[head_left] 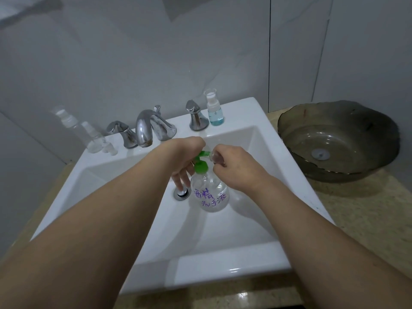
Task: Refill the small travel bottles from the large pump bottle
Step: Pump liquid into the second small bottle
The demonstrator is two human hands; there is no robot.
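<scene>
The large pump bottle point(209, 194) is clear, with a green pump and purple handwriting, and stands inside the white sink point(234, 270). My left hand point(185, 157) lies over the green pump head, its fingers reaching down beside the bottle's neck. A small clear travel bottle point(214, 156) is held right at the green nozzle by my right hand point(236, 170); its body is mostly hidden by my fingers. Another travel bottle point(215, 111) with blue liquid and a clear cap stands on the sink's back right rim. Two clear travel bottles point(89, 134) stand on the back left rim.
A chrome faucet point(147, 127) with two handles sits at the back of the sink. The drain plug point(181, 192) is just left of the pump bottle. A loose small cap point(110, 148) lies by the clear bottles. A dark glass basin point(334, 141) rests on the speckled counter at right.
</scene>
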